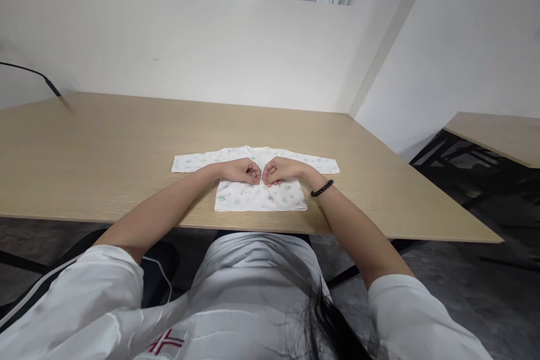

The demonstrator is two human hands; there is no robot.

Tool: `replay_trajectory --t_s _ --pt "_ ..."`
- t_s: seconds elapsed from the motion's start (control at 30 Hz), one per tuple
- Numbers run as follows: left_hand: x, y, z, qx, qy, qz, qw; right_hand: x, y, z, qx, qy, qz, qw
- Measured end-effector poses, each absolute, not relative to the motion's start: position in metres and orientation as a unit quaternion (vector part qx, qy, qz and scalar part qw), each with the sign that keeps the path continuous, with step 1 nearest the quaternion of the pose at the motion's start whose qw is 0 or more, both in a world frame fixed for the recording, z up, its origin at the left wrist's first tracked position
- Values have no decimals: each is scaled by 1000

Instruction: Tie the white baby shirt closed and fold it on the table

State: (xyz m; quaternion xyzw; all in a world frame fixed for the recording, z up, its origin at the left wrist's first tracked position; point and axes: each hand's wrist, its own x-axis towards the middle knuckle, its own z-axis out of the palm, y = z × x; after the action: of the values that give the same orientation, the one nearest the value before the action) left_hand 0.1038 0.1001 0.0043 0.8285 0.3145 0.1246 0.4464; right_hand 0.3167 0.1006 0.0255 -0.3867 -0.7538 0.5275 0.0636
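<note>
Left hand (242, 171) and right hand (282, 170) — both pinched narrow — hold the patterned shirt (244, 201) mid-front.

Soft, matt cloth here on the little printed garment (236, 198), thin-looking and lightly creased around the front. Under it, the tabletop (126, 140) shows a pale wood-look face, smooth, with fine grain and a faint sheen! Up to the wall (236, 56): flat, matt, painted-looking. Dark, round beads on the bracelet (322, 188), with a slight gloss. The shirt (257, 281) is matt white fabric, rumpled in folds, and the floor (476, 304) looks dull, grey and mottled.
</note>
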Motion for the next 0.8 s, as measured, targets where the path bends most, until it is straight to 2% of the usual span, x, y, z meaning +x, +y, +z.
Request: replay_trajectory --t_s 0.33,0.8 --pt "104 101 2 829 317 136 441 317 100 27 -385 -760 521 58" --pt "103 101 4 832 312 129 440 315 96 30 -410 -791 452 45"
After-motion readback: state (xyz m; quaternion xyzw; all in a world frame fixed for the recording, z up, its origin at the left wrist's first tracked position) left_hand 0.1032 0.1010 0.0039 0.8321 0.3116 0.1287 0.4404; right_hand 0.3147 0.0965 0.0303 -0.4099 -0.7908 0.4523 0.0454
